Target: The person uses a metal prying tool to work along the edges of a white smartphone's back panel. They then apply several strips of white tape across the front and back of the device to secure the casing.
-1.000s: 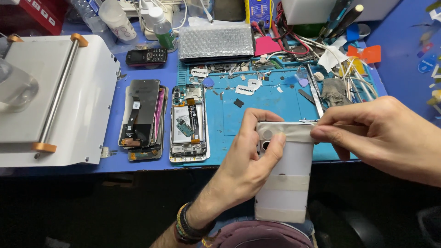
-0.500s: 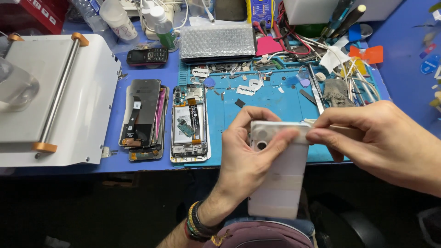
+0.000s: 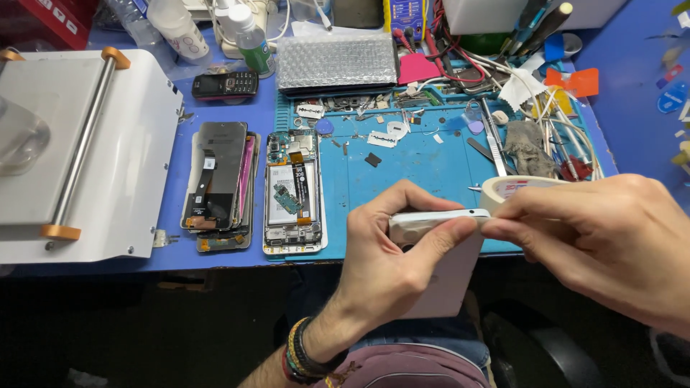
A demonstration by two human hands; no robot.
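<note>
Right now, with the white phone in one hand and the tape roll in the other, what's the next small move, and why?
Probably draw the tape roll away from the phone's top edge. The right hand holds it against the white phone, which the left hand grips, so tape seems anchored there.

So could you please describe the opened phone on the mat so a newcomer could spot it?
Start at the blue work mat. At its left edge lies the white-framed opened phone, back off. Unlike the dark stack of screens beside it, its battery and circuit board show.
</note>
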